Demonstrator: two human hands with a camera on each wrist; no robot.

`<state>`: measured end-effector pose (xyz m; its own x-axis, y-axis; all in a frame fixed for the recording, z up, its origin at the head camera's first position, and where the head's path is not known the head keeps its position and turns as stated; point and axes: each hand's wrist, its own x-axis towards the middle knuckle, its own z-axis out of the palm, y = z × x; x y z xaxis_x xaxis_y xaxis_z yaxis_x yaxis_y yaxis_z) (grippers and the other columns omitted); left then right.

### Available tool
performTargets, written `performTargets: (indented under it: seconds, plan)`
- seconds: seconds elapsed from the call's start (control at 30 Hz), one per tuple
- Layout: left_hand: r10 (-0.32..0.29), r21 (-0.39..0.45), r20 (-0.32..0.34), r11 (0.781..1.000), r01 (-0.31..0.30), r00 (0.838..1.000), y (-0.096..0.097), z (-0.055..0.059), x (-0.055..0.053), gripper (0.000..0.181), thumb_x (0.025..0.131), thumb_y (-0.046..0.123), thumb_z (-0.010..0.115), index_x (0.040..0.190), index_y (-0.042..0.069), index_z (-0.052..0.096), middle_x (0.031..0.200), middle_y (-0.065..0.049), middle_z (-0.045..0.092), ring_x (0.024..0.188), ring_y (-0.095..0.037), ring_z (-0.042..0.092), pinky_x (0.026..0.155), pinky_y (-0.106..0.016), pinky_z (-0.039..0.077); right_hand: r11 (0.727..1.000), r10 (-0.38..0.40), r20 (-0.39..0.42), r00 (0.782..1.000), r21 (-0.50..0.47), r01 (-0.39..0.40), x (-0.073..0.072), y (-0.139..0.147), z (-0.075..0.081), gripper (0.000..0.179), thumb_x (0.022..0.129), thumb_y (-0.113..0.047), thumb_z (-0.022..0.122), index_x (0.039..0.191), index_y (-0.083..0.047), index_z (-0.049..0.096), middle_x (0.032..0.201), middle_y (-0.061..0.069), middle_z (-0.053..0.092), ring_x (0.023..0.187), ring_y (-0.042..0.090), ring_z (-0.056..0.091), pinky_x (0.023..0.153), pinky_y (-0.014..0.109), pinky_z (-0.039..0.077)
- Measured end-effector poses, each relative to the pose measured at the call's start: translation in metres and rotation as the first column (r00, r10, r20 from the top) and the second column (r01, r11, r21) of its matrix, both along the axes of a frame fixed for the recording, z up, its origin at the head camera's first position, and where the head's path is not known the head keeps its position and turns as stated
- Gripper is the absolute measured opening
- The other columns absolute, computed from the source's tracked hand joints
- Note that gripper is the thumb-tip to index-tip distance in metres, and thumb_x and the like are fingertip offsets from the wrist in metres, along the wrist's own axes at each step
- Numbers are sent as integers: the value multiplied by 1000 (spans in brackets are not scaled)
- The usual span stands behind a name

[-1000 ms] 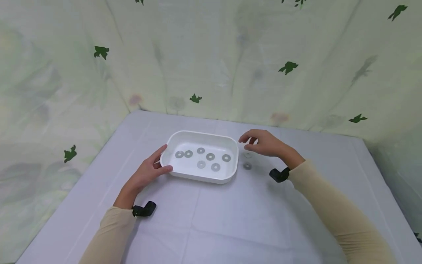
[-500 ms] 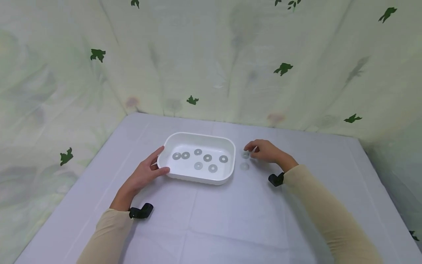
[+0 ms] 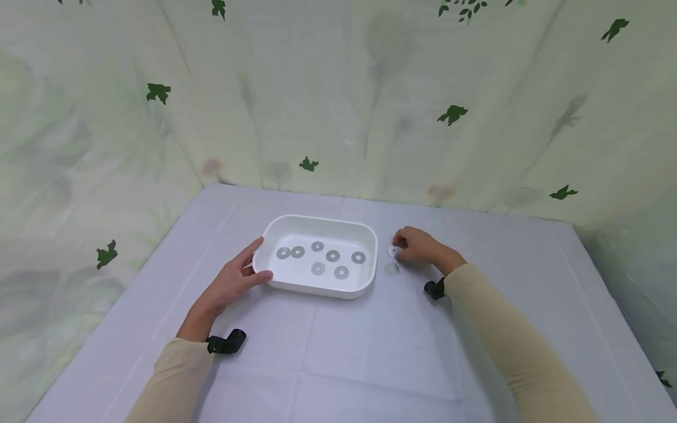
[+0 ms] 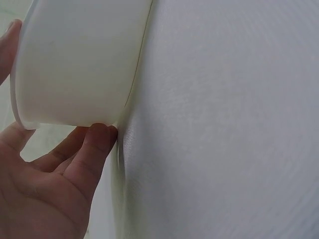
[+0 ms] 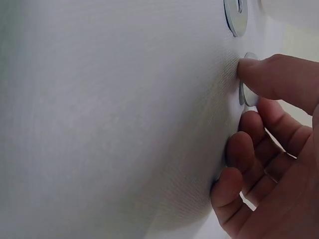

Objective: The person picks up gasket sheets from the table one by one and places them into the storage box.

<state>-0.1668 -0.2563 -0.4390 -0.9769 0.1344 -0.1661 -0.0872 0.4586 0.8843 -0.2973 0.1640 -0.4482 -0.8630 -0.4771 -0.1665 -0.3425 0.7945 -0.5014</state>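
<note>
A white oblong tray point(image 3: 312, 288) with rounded corners stands on the cloth. My left hand point(image 3: 233, 278) grips its left end, the thumb on the front rim and the other fingers around the end wall. In the left wrist view, curled fingers touch the tray's outer wall point(image 4: 75, 74). Right of the tray, my right hand point(image 3: 420, 247) pinches a flat metal washer point(image 5: 250, 93) between thumb and index finger, one edge tipped up from the cloth. A second washer point(image 5: 239, 24) lies flat close by. Several more washers point(image 3: 337, 275) lie spread over the tray's floor.
A white cloth point(image 3: 359, 358) covers the table. Behind it and along the sides hangs a pale curtain point(image 3: 338, 106) with green bird shapes. A black wrist camera point(image 3: 227, 342) sits on the left wrist, another point(image 3: 435, 289) on the right.
My right hand has come down from beside the tray's rim onto the farther loose washer and taken hold of it. My left hand keeps its grip on the tray.
</note>
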Motion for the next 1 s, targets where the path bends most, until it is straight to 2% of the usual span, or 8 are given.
performTargets:
  seconds: [0.13,0.23,0.3,0.47,0.57,0.63,0.83,1.0]
  plan:
    - [-5,6,-1,1000,5,1000,0,-2,-1,95,89,28,75,161,26,12,158,-25,32,140,-39,46,88,-11,44,999,-26,-11,1000,-23,26,1,-1,-2,23,86,-14,70,104,-9,57,102,9,62,95,23,55,88,38,46]
    - [-5,17,4,1000,5,1000,0,-3,-2,95,89,27,75,161,26,12,159,-24,31,141,-38,44,88,-11,45,998,-19,-22,1000,-53,18,4,-1,-3,26,85,-12,70,107,-10,57,103,10,64,95,23,57,88,39,47]
    - [-5,10,4,1000,5,1000,1,-3,-2,95,89,27,75,161,27,12,159,-24,30,141,-38,44,93,-16,46,998,-19,-12,1000,-66,19,6,1,-2,28,85,-9,67,111,-11,59,106,10,64,97,24,57,89,40,47]
    - [-7,-16,-2,1000,7,1000,1,-2,-3,95,90,28,74,161,27,12,159,-24,31,141,-38,44,106,-39,44,995,-6,16,1000,-98,8,9,5,1,32,84,-5,62,115,-11,65,105,9,64,98,23,55,89,38,46]
    - [-9,-19,-8,1000,8,1000,1,-1,-4,94,90,27,74,161,26,12,159,-25,30,141,-39,44,108,-44,42,995,2,9,1000,-101,-1,7,5,-1,31,85,-6,63,115,-10,66,105,8,65,97,22,55,88,37,46]
    - [-9,-22,-8,1000,9,1000,1,0,-4,94,90,28,74,161,26,12,159,-25,30,141,-39,44,107,-41,43,995,-1,8,1000,-100,2,6,5,-2,31,85,-8,64,116,-10,66,105,8,65,97,22,56,87,37,46]
    - [-1,-11,-6,1000,1,1000,-1,0,-3,95,89,29,75,161,25,12,159,-25,30,141,-39,44,93,-17,46,994,-22,43,999,-109,27,5,2,3,32,87,-12,69,118,-10,65,108,10,66,99,23,58,89,39,48]
    - [6,4,6,1000,-6,1000,-1,-2,-2,96,88,30,76,161,26,12,160,-25,30,141,-38,44,91,-14,45,991,-28,65,997,-128,36,4,6,8,35,88,-17,70,121,-11,65,113,11,66,102,24,60,88,37,50]
